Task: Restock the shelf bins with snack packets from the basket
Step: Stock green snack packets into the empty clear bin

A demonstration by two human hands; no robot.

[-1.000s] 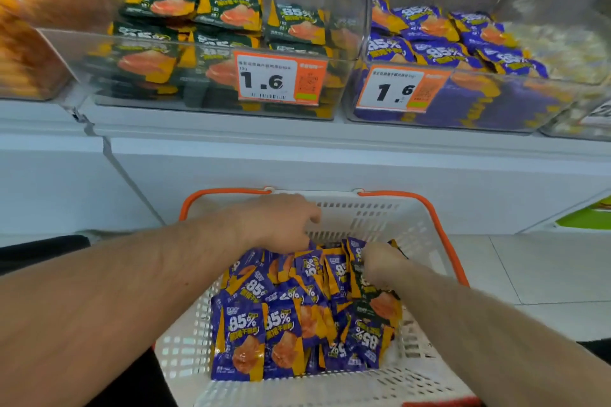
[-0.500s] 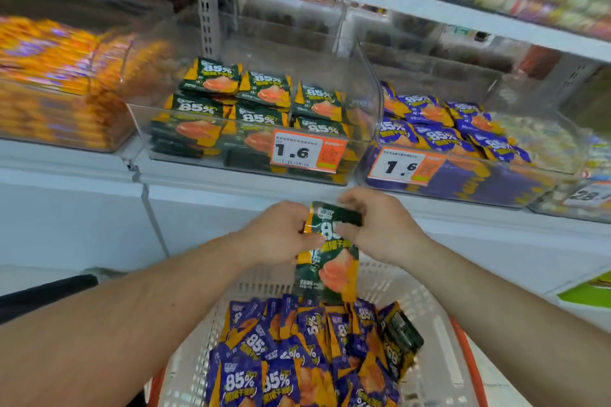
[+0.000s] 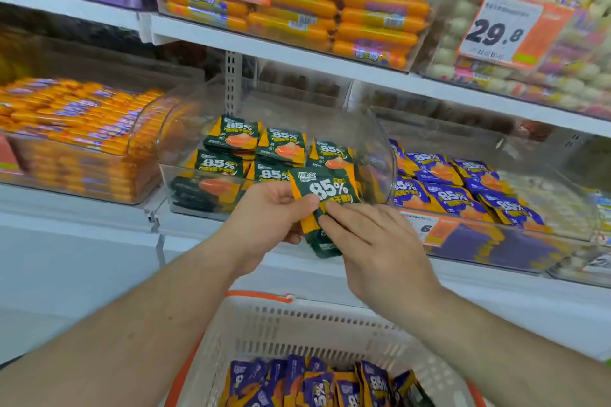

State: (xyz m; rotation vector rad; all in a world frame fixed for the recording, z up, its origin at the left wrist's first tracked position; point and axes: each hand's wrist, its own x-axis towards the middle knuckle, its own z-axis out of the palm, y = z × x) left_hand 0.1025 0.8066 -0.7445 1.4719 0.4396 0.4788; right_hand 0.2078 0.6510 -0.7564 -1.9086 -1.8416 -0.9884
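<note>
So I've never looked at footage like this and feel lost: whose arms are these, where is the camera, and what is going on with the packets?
The camera sits on a person's head, looking forward and down. The left hand and right hand together pinch a green snack packet in front of the clear shelf bin holding matching green packets. The next bin holds purple packets. Below is a white basket with more purple ones.

White shop shelving (image 3: 297,53) crosses the frame in two tiers | perforated upright (image 3: 232,82) at centre | orange price tags (image 3: 509,30) along the upper tier | pale floor (image 3: 49,307) at lower left | even indoor light
</note>
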